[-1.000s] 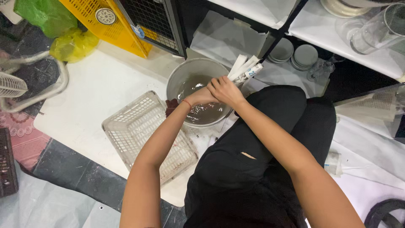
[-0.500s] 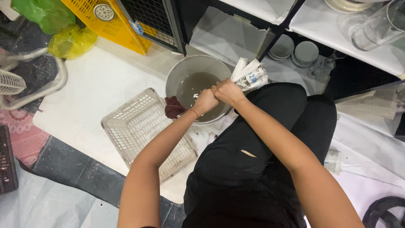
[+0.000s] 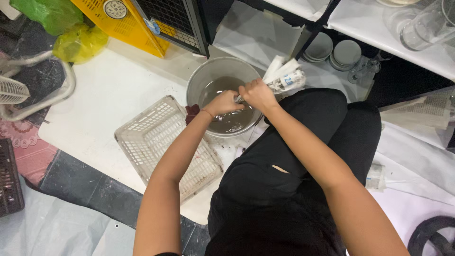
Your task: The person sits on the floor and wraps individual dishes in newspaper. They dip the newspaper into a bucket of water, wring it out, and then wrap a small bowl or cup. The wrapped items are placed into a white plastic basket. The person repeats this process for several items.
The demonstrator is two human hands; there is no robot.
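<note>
Over the grey basin (image 3: pixel 199 80), both hands (image 3: pixel 226 102) (image 3: pixel 258 93) clench a white bundle (image 3: pixel 286 78), its length running up-right.

White board (image 3: pixel 109 99) on the floor carries a grey metal basin (image 3: pixel 204 80) of murky water, a white plastic basket (image 3: pixel 161 142) just left of it, a dark red cloth (image 3: pixel 192 113) between them, yellow crate (image 3: pixel 130 23) and yellow-green bags (image 3: pixel 78 42) at the far edge.

both arms are bare from shoulder to wrist, with no sleeves showing. a thin band circles the wrist of the left hand (image 3: pixel 226 103); the right hand (image 3: pixel 258 94) wears nothing. the person is dressed in plain black: a black top and black trousers over the knees.
</note>
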